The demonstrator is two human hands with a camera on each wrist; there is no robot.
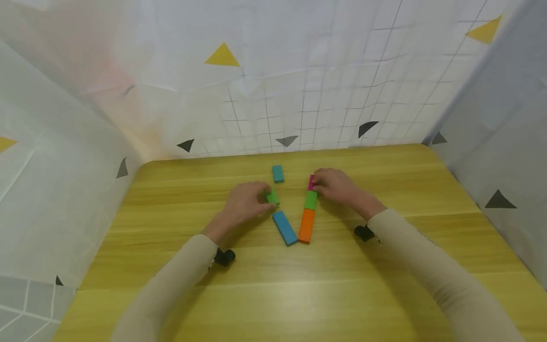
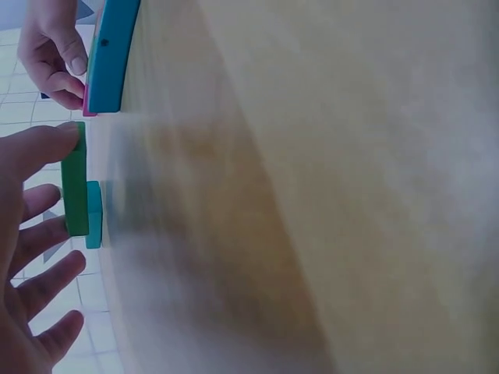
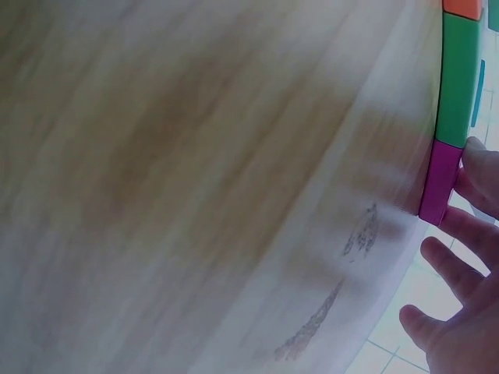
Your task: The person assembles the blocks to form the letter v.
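My left hand (image 1: pixel 245 203) pinches a green block (image 1: pixel 272 196) by its ends between thumb and forefinger; the other fingers are spread in the left wrist view, where the block (image 2: pixel 75 183) stands out against a teal one. Below it in the head view, a long blue block (image 1: pixel 285 228) lies slanted. Thumb and forefinger of my right hand (image 1: pixel 337 186) hold a magenta block (image 3: pixel 441 183), partly covered by the fingers in the head view. That block sits at the far end of a row, against a second green block (image 1: pixel 310 200), followed by an orange block (image 1: pixel 306 225).
Beyond the left hand lies a small teal block (image 1: pixel 278 174) on its own. Near ends of the blue and orange blocks almost meet, forming a V. The wooden table (image 1: pixel 273 294) ends at a white patterned sheet (image 1: pixel 273 95) behind, with more sheeting at both sides.
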